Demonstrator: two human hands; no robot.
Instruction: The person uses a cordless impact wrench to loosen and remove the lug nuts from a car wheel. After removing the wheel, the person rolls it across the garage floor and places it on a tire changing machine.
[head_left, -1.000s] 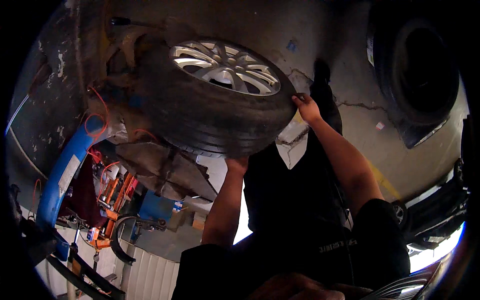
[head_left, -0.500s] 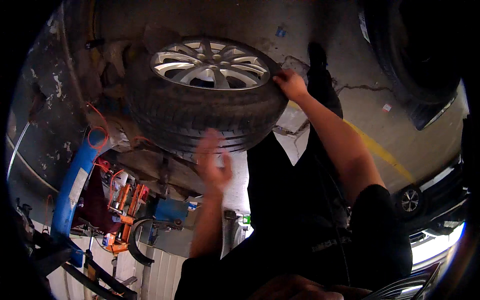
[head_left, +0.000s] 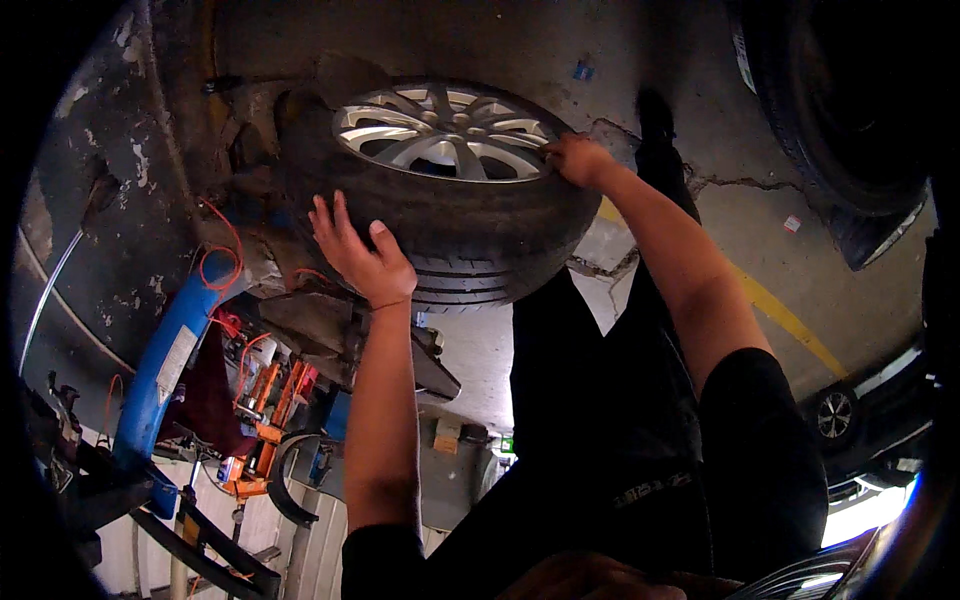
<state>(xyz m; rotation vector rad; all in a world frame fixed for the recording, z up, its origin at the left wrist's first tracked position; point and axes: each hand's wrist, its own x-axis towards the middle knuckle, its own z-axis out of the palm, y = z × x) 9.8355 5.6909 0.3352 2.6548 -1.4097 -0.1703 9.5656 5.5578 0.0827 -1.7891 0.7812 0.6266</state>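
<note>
A car wheel (head_left: 440, 215) with a black tyre is in front of me, its silver multi-spoke rim (head_left: 465, 160) facing up and tilted. My left hand (head_left: 362, 255) lies against the tread on the near left side, fingers spread and thumb apart. At the right, my right hand (head_left: 580, 160) grips the tyre's upper edge beside the rim, its fingers curled inward and partly hidden. What the underside of the wheel rests on is mostly hidden.
A blue metal arm (head_left: 165, 360) with an orange hose (head_left: 222, 265) stands at the left. Orange equipment (head_left: 268, 430) is lower left. Dark tyres (head_left: 830, 130) stand at the upper right, and a parked car's wheel (head_left: 835, 413) shows at the right. A yellow line (head_left: 790, 320) crosses the cracked floor.
My left hand has moved left and up onto the tyre's side; it was blurred near the tread's lower middle. My right hand has curled further over the tyre's edge toward the rim.
</note>
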